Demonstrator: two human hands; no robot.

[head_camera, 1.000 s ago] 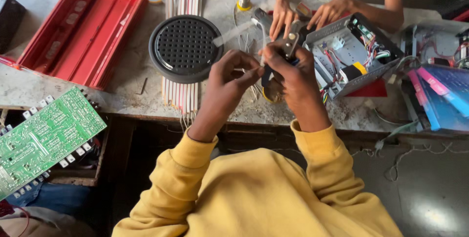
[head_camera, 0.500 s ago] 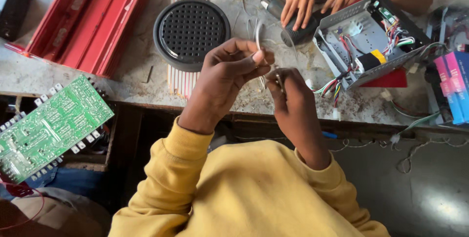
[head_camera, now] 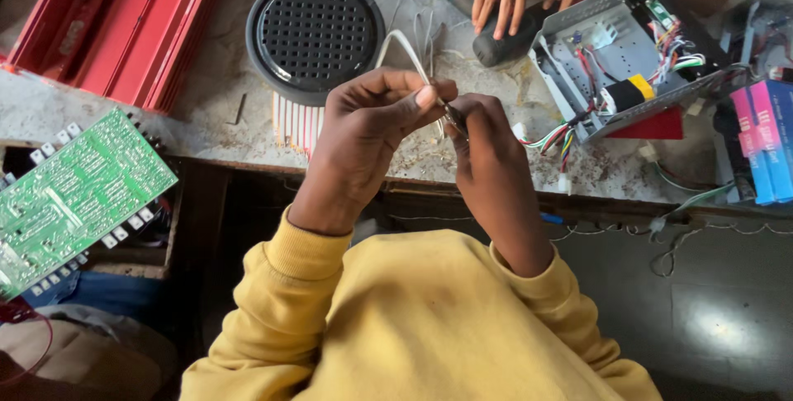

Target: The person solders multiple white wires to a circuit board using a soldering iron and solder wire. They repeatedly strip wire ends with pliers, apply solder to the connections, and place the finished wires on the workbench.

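Cluttered workbench [head_camera: 206, 132]; white wire [head_camera: 405, 46] half-hidden by fingers [head_camera: 413, 95].

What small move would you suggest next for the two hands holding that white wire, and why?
Probably pull gently with the right hand, since its fingers pinch a small metal tool right where the left hand pinches the looped white wire. The contact point itself is hidden.

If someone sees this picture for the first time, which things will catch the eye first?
In the middle, the left hand and right hand pinch a thin white wire over the worktable. A green circuit board juts out at left, and red metal casings lie top left.
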